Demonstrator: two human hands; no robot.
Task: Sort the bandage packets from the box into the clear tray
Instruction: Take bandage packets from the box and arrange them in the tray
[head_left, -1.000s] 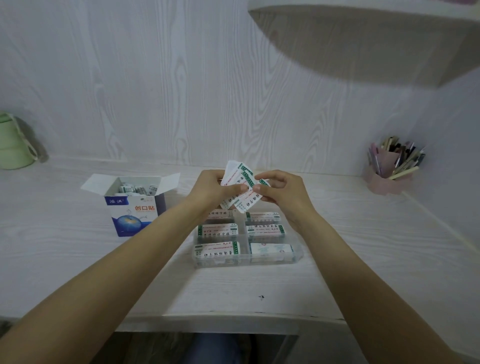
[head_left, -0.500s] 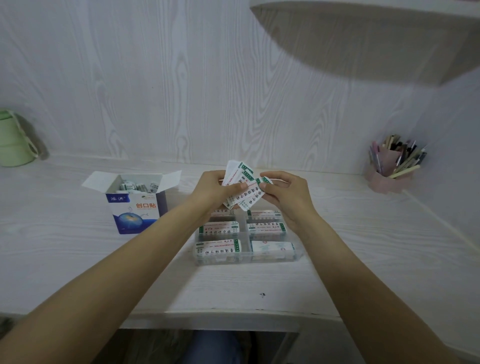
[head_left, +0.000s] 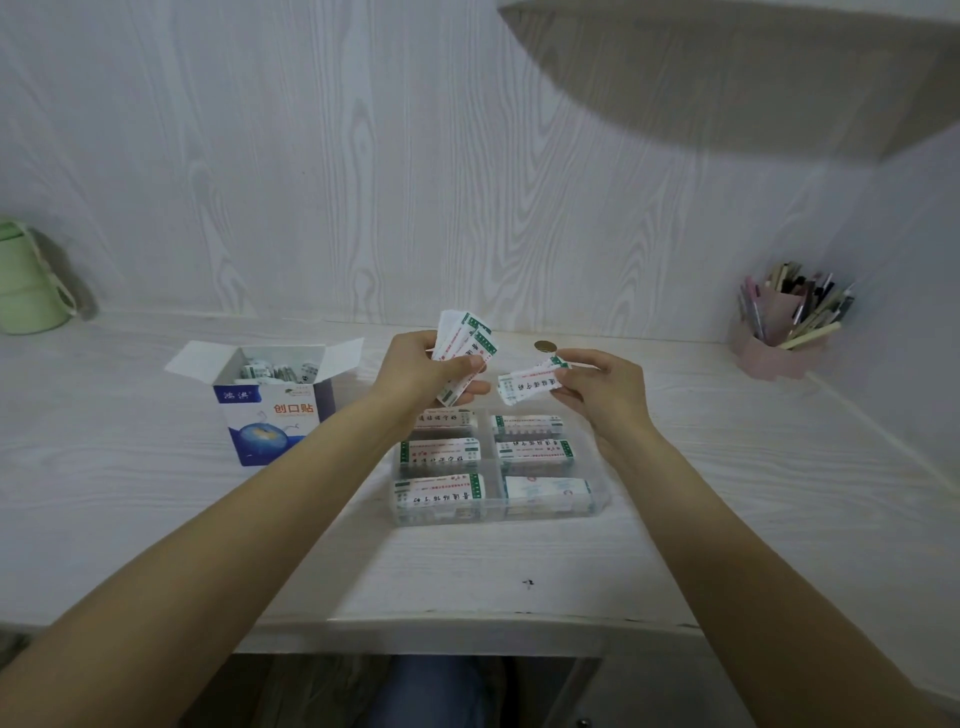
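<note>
Your left hand (head_left: 415, 369) grips a fanned stack of bandage packets (head_left: 464, 343) above the clear tray (head_left: 597, 499), fingers curled round them. Your right hand (head_left: 597, 387) pinches a single packet (head_left: 527, 383) just beside the stack. The open box (head_left: 275, 405) sits left of the tray on the worktop (head_left: 130, 467)

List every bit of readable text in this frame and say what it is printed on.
"创口贴": orange characters on the front of the open box.
White characters on the box's blue tab, upper left: too blurred to read.
Red print on the packets in the clear tray: too small and blurred to read.
Print on the packets fanned in the left hand and on the packet pinched in the right hand: unreadable.
</note>
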